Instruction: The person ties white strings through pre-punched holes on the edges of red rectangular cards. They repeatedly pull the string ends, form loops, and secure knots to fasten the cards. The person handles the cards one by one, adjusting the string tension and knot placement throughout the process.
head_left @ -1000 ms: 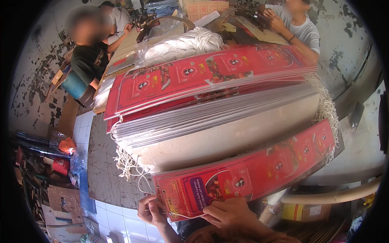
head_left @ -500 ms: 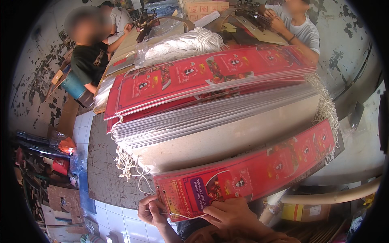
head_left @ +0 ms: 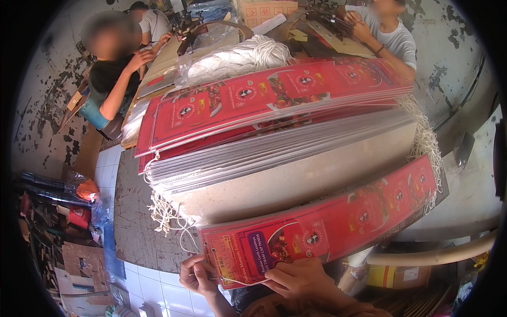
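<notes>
A long red glossy printed sign [head_left: 338,227] with punched holes at its left end lies nearest me, on the front of a stack. My left hand [head_left: 198,274] pinches its lower left corner, fingers curled at the edge. From that corner a thin white cord [head_left: 240,282] stretches across the sign's lower edge to my right hand [head_left: 298,280]. The right fingers are closed on the cord and rest against the sign. Knotted white cords [head_left: 168,215] hang at the stack's left end, and more cords [head_left: 426,140] hang at its right end.
Behind the pale leaning stack [head_left: 311,174] lie more red signs [head_left: 243,103] and a white cord bundle [head_left: 237,61]. The scratched dark tabletop [head_left: 137,222] shows at left. A co-worker [head_left: 108,79] sits at far left, another [head_left: 388,39] at far right. A curved tan tube [head_left: 433,256] is at right.
The co-worker at far left has raised a forearm and bent the elbow. My hands, the sign and the cord show almost no movement.
</notes>
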A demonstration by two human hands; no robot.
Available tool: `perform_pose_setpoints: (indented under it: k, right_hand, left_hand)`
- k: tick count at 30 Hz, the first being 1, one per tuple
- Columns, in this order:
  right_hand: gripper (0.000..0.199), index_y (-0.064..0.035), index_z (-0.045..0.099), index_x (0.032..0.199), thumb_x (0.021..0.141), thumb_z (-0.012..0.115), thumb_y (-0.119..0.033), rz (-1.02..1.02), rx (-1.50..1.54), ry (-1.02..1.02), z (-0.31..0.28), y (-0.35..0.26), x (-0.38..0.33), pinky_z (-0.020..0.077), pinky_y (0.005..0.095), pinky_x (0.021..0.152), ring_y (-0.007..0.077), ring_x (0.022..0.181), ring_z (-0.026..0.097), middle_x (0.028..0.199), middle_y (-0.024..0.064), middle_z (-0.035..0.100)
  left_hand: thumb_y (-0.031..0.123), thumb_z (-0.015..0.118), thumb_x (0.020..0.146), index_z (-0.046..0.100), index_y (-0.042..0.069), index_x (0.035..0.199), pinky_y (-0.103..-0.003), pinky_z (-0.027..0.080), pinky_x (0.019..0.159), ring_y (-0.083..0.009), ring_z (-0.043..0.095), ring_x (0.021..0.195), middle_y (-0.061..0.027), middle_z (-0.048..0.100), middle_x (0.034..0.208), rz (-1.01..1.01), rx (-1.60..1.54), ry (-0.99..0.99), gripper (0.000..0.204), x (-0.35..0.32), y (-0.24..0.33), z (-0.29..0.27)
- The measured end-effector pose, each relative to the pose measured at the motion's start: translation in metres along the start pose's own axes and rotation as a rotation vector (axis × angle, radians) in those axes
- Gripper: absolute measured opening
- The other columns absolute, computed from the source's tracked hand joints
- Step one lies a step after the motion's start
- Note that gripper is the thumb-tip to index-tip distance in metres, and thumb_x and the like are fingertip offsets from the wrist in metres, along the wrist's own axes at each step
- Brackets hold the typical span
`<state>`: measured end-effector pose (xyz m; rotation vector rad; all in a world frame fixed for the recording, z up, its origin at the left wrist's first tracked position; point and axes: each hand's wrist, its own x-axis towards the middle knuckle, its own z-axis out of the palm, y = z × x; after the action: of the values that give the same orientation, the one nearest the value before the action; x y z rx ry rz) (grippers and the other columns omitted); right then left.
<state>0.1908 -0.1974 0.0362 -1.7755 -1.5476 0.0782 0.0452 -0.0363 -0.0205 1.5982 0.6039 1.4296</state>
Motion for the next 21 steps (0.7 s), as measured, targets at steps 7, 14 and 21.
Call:
perform_pose_setpoints:
  k: [7, 14, 21]
  right_hand:
    - [0.019, -0.0140, 0.054, 0.081, 0.079, 0.069, -0.026, 0.002, -0.011, -0.008, 0.0004, 0.0001, -0.0010, 0.0415, 0.0277, 0.038, 0.0130, 0.042, 0.053, 0.060, -0.0031, 0.046]
    - [0.019, -0.0141, 0.054, 0.081, 0.079, 0.069, -0.026, -0.004, -0.010, 0.007, 0.0014, 0.0008, -0.0014, 0.0408, 0.0277, 0.037, 0.0125, 0.042, 0.053, 0.060, -0.0034, 0.046]
    - [0.019, -0.0138, 0.054, 0.081, 0.080, 0.069, -0.026, -0.002, 0.008, 0.003, 0.0026, 0.0012, -0.0020, 0.0404, 0.0277, 0.037, 0.0124, 0.042, 0.052, 0.059, -0.0032, 0.046]
  left_hand:
    - [0.025, 0.052, 0.095, 0.060, -0.002, 0.094, -0.018, 0.014, 0.039, 0.0019, 0.027, 0.037, 0.0027, 0.044, 0.043, -0.011, -0.001, 0.001, 0.028, -0.0011, -0.0011, -0.0015]
    - [0.024, 0.051, 0.095, 0.060, -0.002, 0.094, -0.019, 0.014, 0.039, 0.0018, 0.027, 0.037, 0.0027, 0.045, 0.043, -0.018, -0.011, -0.003, 0.027, 0.0001, 0.0027, 0.0009]
    - [0.025, 0.053, 0.094, 0.060, -0.002, 0.092, -0.019, 0.018, 0.040, 0.0001, 0.031, 0.037, 0.0010, 0.047, 0.043, -0.037, 0.009, 0.008, 0.029, -0.0002, 0.0023, -0.0009]
